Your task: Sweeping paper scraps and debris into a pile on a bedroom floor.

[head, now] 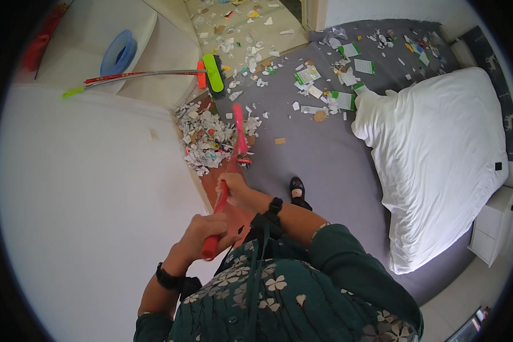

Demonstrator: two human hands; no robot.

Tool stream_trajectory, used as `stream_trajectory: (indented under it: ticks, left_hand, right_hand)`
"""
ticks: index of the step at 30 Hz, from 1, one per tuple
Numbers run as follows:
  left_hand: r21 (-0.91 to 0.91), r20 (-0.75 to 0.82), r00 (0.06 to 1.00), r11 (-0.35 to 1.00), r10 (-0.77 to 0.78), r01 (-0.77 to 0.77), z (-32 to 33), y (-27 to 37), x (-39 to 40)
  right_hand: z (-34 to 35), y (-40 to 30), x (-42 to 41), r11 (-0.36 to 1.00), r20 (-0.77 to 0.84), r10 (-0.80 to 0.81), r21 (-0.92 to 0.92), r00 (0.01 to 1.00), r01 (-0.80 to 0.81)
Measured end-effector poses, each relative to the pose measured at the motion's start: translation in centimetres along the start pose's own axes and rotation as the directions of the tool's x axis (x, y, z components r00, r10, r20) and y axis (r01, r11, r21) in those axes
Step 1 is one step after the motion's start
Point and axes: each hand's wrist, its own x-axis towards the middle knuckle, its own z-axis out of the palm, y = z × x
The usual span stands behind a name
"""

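Observation:
My left hand [205,233] is closed around the upper end of a red long handle [221,201], low in the picture. Farther down the same handle, my right hand [234,188] grips it. The handle runs away from me to a blurred pink head [239,128], probably a broom's, near the floor. Left of that head lies a heap of torn paper scraps [207,137] against the wall. Whether the bristles touch the scraps cannot be told. More scraps and green-and-white packaging [308,75] are strewn over the grey floor [316,141].
A broom with a lime-green head [213,72] leans beyond the heap, beside a red-handled tool [201,75]. A blue basin [118,52] is at upper left. At right stands a bed with a white quilt [436,158], with a white cabinet [491,226] near it. A white wall [89,179] borders the left.

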Motion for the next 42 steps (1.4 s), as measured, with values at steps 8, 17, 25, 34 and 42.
stream_trajectory:
  ticks: [8, 17, 25, 34, 42]
  left_hand:
    - [-0.160, -0.083, 0.996, 0.987, 0.018, -0.031, -3.1, 1.1, -3.7]
    - [-0.566, -0.137, 0.974, 0.821, -0.179, 0.071, 3.2, -3.7, -2.8]
    - [-0.164, -0.187, 0.967, 0.976, -0.174, 0.144, -0.5, -2.7, -5.1]
    - [-0.251, -0.115, 0.987, 0.965, -0.110, 0.078, -4.2, 1.2, -9.2]
    - [-0.643, -0.143, 0.874, 0.715, -0.464, 0.274, -3.0, -2.9, -9.4]
  right_hand:
    - [1.2, -0.7, -7.0, 0.999, 0.055, -0.018, -0.030, 0.998, 0.020]
    - [-8.0, -0.5, -6.3, 0.978, -0.198, 0.128, -0.139, 0.972, -0.157]
    - [-0.4, 3.0, -1.4, 0.979, 0.065, 0.136, -0.162, 0.988, -0.124]
    - [2.4, 5.4, -7.3, 0.972, 0.098, 0.235, -0.028, 0.967, -0.234]
    - [-0.1, 6.6, -3.8, 0.961, -0.110, 0.274, 0.061, 0.955, -0.268]
